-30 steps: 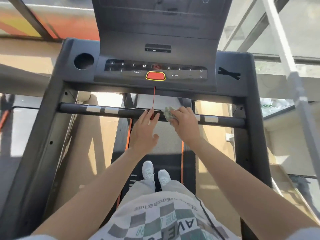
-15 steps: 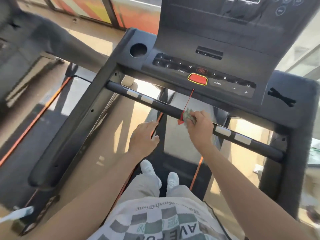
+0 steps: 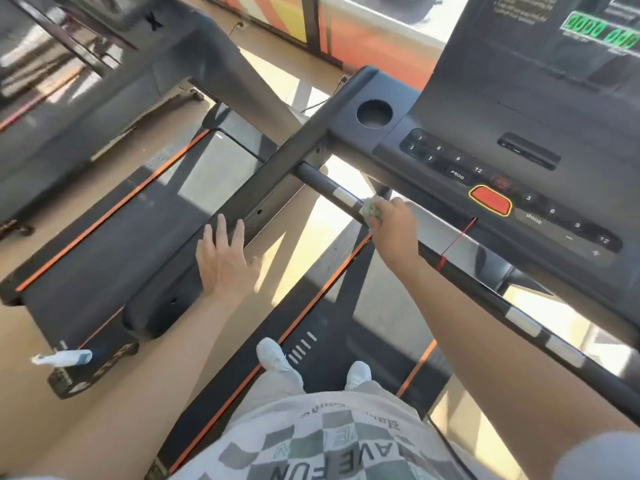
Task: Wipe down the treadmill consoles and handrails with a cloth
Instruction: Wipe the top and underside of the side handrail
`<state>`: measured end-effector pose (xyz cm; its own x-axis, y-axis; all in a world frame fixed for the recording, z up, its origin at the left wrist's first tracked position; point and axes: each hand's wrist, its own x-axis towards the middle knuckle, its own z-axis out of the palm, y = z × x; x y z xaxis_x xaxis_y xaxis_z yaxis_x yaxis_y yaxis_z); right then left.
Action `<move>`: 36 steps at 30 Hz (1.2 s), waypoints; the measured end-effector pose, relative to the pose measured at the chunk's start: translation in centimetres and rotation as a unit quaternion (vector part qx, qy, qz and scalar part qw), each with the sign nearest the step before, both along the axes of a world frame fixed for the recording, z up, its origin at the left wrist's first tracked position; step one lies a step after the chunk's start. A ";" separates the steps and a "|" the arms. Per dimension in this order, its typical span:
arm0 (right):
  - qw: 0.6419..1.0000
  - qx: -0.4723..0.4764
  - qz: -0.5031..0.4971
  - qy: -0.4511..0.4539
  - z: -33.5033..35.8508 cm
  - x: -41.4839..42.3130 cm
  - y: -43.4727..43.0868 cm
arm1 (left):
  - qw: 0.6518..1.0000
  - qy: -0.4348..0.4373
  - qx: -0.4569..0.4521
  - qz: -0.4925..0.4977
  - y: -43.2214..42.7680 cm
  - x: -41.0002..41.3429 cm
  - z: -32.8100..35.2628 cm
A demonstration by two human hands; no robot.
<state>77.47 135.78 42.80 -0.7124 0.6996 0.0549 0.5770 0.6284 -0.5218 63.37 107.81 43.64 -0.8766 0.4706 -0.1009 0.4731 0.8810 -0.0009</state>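
Gripping a crumpled pale green cloth [image 3: 372, 211], the right hand [image 3: 396, 232] holds it against the crossbar [image 3: 485, 293], near the bar's left end. We note the hand is clenched round the cloth. Only a wad of it shows past the knuckles, touching the bar just beside a silver patch [image 3: 344, 197]. Two more silver patches [image 3: 523, 322] sit toward the crossbar's right end, well apart from the cloth.

Left hand [image 3: 225, 263]: released, fingers [image 3: 221, 232] straight and spread, holding nothing. It lies over the side handrail [image 3: 162, 299] that runs back toward us from the crossbar's left end. We cannot tell whether the palm touches that rail or sits just above it.

Beyond the crossbar we record the console [image 3: 485, 109]. It has a red button [image 3: 490, 201] with a yellow rim, number keys [image 3: 438, 148] to either side of it, and a round cup holder [image 3: 374, 113] above the bar's left end. Green digits [image 3: 585, 29] are lit higher up. A thin red cord [image 3: 457, 239] hangs from below the button and crosses the crossbar to the right of the right hand.

On the near side of the crossbar, below it, two white shoes [image 3: 273, 355] stand on the dark belt [image 3: 377, 306], which has orange edge stripes. Past the crossbar's left end we see a second treadmill [image 3: 121, 220]. A white object [image 3: 62, 358] lies at its near corner, too blurred to name.
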 end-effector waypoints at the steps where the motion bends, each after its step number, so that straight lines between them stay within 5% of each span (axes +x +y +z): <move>1: 1.000 -0.011 0.018 0.001 0.3 -1.4 -0.8 | 1.000 -0.003 -0.016 0.007 -0.4 -0.7 -0.1; 5: 0.993 -0.099 0.057 -0.026 0.9 -5.1 -3.1 | 1.000 0.002 -0.014 -0.003 -1.9 -2.0 -0.5; 17: 0.998 0.032 -0.022 -0.042 -0.3 -7.9 -1.2 | 0.992 0.075 0.053 -0.083 -3.8 -4.3 -2.3; 28: 0.985 0.164 0.059 0.012 -5.2 -5.1 -6.8 | 0.984 0.111 0.085 -0.111 -4.5 -3.0 -4.6; 36: 0.987 -0.072 0.051 -0.136 -15.2 0.9 -8.4 | 0.965 0.017 0.147 -0.217 -2.1 1.3 -12.2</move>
<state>78.37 127.43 27.56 -0.7541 0.6101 -0.2431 0.6456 0.6209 -0.4446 64.64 105.71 31.45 -0.5914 0.7976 0.1189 0.8013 0.5647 0.1974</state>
